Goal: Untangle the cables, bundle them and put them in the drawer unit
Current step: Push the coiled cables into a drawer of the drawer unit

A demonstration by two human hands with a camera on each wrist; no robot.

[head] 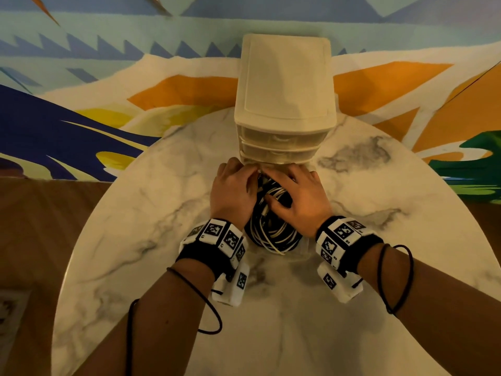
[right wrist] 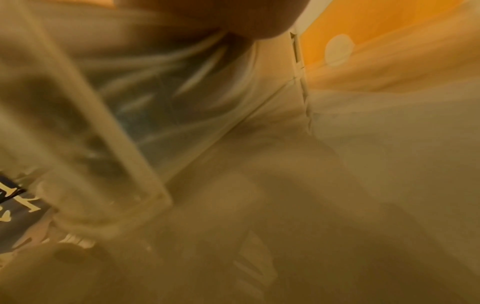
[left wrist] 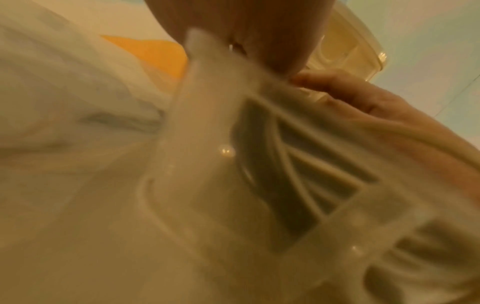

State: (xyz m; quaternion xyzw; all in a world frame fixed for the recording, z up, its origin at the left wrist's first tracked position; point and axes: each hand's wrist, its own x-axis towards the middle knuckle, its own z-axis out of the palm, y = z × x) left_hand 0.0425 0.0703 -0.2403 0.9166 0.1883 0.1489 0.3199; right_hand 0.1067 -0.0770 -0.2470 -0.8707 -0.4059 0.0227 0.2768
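A cream plastic drawer unit (head: 284,85) stands at the far side of the round marble table (head: 135,240). Its bottom clear drawer (head: 301,255) is pulled out toward me. A coil of black and white cables (head: 273,232) lies inside it. My left hand (head: 244,177) rests on the coil's back left, fingers laid over the cables by the unit. My right hand (head: 282,185) lies flat on the coil with fingers spread, thumb on a white strand. The left wrist view shows the cables (left wrist: 285,164) through the drawer wall. The right wrist view shows the cables (right wrist: 168,92) blurred.
Bare marble table surrounds the drawer on both sides and in front. A wall painted in blue, orange and white (head: 108,77) rises right behind the drawer unit. Thin black cords (head: 401,280) loop round both my forearms.
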